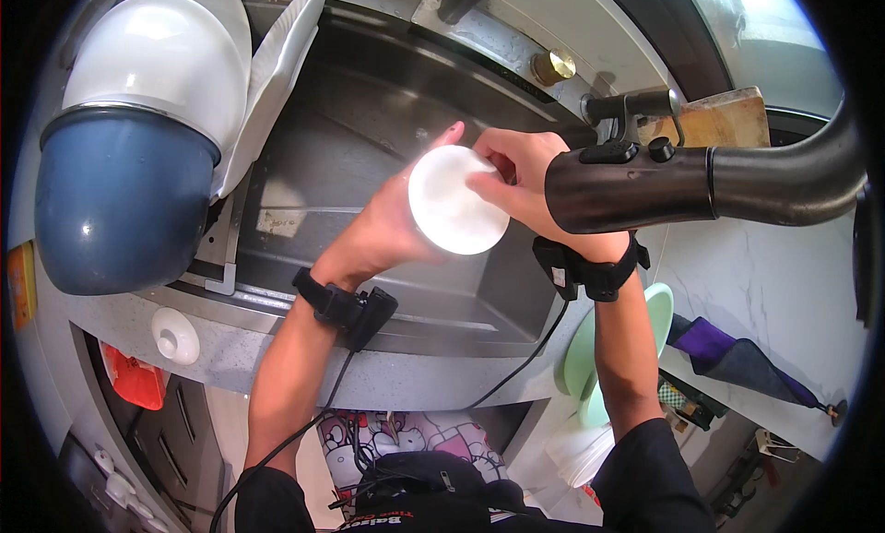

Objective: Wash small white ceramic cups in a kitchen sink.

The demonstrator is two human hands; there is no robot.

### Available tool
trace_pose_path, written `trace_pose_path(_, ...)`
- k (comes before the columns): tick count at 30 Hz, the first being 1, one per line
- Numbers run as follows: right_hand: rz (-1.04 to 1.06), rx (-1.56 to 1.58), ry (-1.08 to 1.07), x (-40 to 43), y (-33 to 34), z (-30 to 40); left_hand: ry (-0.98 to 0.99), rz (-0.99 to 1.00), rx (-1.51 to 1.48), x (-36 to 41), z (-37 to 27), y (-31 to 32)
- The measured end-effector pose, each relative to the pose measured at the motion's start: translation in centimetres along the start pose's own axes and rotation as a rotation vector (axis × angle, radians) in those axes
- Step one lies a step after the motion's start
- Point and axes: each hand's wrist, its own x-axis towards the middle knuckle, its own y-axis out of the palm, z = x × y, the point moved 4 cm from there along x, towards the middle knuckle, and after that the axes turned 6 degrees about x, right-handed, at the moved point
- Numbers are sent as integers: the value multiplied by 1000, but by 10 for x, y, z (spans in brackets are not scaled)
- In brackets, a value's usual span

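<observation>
A white round vessel [456,204], its type hard to tell in the glare, is held over the stainless steel sink [332,132]. My left hand [384,218] supports it from the left and beneath, the palm partly blurred. At its right side my right hand [527,177] has the thumb over the rim and the other fingers curled behind. Part of that hand is hidden under the black faucet spout [636,190], which hangs above it from the right. Both wrists wear black strapped devices with cables.
On the left, a blue pot [124,201], a white bowl [152,56] and a ruffled white plate [273,83] stand in a rack. A white knobbed lid [175,336] lies on the front counter. Green basins [581,353] are beside my right forearm; a cutting board [722,118] stands behind.
</observation>
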Motion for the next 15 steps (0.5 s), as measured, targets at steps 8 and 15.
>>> trace_pose_path(8, -64, 99, -44, 8, 15, 1, -84, 39, -6, -4, 3, 0)
trace_pose_path(15, 324, -514, -101, 25, 13, 10, -185, 139, -98, -9, -1, 11)
